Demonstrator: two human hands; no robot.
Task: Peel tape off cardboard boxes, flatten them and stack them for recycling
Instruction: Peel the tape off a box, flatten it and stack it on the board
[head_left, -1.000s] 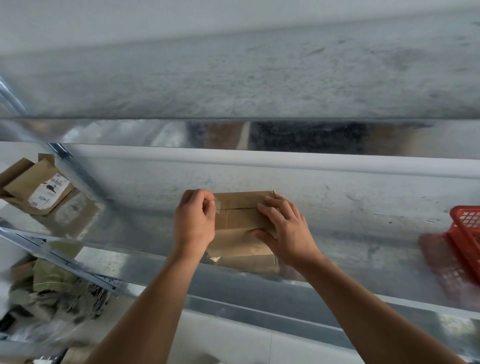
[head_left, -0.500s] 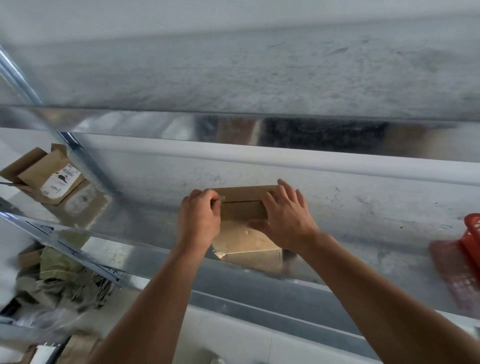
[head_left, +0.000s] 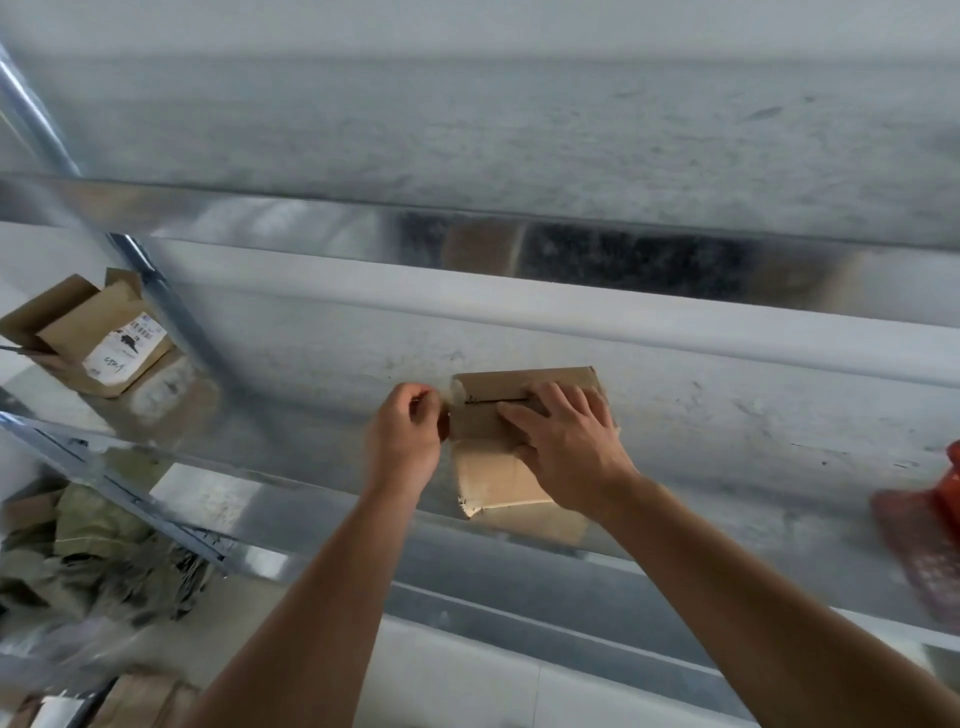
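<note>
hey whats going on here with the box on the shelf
A person is peeling tape off a small cardboard box that sits on a metal shelf. The right hand lies flat on the box's top, holding it down, while the left hand pinches what looks like clear tape at the box's left edge. The box is not flattened yet. An opened labelled box lies farther left.
</note>
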